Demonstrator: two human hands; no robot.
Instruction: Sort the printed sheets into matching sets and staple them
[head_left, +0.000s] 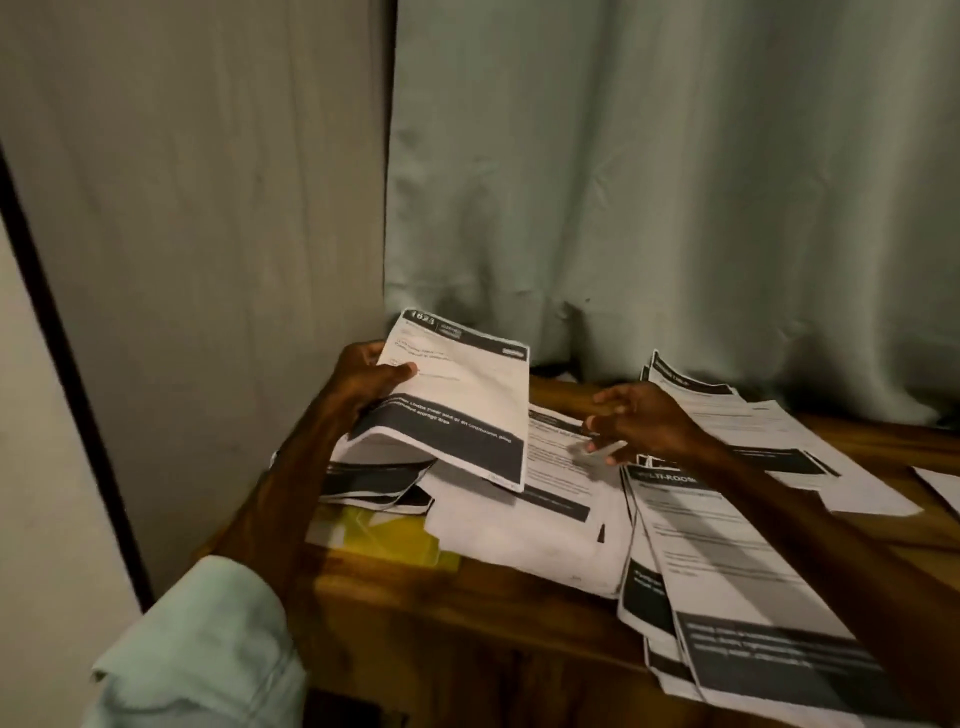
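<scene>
My left hand (366, 382) grips a thick bundle of printed sheets (462, 400) by its left edge, lifted and tilted above the wooden table (467, 613). The top sheet has a black header and a dark band near its bottom. My right hand (636, 423) hovers over the middle pile of sheets (545, 514) with fingers loosely spread toward the bundle; a small pale thing at its fingertips is too blurred to make out. A fanned pile of sheets (727, 587) lies under my right forearm. Another pile (779, 441) lies at the back right.
A yellow folder (384, 535) lies on the table's left part, partly under sheets with dark bands (371, 483). A grey curtain (675, 182) hangs close behind the table, and a wall panel (208, 234) stands at the left. One more sheet's corner (943, 486) shows at the right edge.
</scene>
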